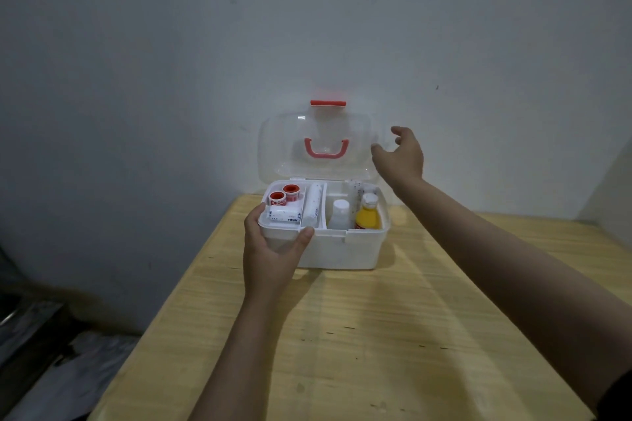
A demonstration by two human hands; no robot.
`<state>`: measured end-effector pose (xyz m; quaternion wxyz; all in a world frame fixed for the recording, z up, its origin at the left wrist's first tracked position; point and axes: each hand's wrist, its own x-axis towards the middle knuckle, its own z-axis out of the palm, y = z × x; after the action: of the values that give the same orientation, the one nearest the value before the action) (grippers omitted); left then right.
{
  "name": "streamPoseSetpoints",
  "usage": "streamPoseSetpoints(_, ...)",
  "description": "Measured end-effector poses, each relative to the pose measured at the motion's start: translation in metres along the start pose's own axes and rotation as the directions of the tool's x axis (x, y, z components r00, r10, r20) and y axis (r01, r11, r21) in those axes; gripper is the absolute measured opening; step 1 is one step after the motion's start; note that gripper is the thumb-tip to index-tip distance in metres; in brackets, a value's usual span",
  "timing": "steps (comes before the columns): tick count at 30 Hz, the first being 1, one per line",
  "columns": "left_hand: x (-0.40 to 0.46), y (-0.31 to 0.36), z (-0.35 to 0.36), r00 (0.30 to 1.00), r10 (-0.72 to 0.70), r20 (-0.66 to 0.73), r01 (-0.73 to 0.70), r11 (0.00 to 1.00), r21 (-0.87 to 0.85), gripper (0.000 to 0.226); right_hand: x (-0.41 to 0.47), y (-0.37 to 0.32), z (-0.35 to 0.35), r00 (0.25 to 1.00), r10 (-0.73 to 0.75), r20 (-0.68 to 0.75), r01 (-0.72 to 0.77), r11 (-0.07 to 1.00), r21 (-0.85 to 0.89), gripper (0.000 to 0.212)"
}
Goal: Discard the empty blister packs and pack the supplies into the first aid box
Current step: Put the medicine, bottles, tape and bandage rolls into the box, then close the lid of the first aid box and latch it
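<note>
A white first aid box [345, 249] stands on the wooden table [376, 335] by the wall, its clear lid [290, 154] with a red handle raised upright. Inside lie two red tape rolls [290, 190], white bandage rolls [312, 203], a white bottle [340, 214] and a yellow bottle [367, 217]. My left hand [270, 253] grips the box's front left corner, thumb on the front rim. My right hand [402, 155] hovers beside the lid's right edge, fingers loosely spread, holding nothing. No blister packs show.
The grey wall rises just behind the box. Past the table's left edge the floor drops away, with dark objects [30, 335] lying there. A wall corner stands at the far right.
</note>
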<state>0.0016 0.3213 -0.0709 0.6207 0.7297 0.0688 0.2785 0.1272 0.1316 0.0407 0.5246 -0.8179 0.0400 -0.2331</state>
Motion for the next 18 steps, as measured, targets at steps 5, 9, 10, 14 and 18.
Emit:
streamPoseSetpoints(5, -0.001, 0.002, 0.001, 1.0, 0.002, -0.003, -0.002, 1.0, 0.005, 0.076, -0.006, 0.0, 0.005, 0.992, -0.032, 0.126, 0.017, 0.993, 0.12, 0.066)
streamPoseSetpoints(9, -0.002, 0.002, 0.002, 1.0, -0.01, -0.003, 0.01, 1.0, 0.001, 0.081, -0.015, 0.002, 0.0, 0.983, -0.16, 0.092, 0.148, 0.981, 0.13, 0.069)
streamPoseSetpoints(10, -0.002, 0.002, 0.002, 1.0, -0.014, 0.0, 0.014, 1.0, 0.002, 0.082, -0.017, 0.003, -0.003, 0.973, -0.212, 0.097, 0.2, 0.972, 0.122, 0.07)
streamPoseSetpoints(14, -0.002, 0.007, 0.001, 0.999, -0.029, 0.023, 0.029, 0.999, 0.013, 0.084, -0.036, 0.01, -0.014, 0.915, -0.373, 0.154, 0.361, 0.927, 0.103, 0.066)
streamPoseSetpoints(18, -0.002, 0.013, -0.002, 0.997, -0.064, 0.052, 0.062, 0.997, 0.045, 0.085, -0.059, 0.016, -0.025, 0.887, -0.433, 0.161, 0.424, 0.901, 0.091, 0.055)
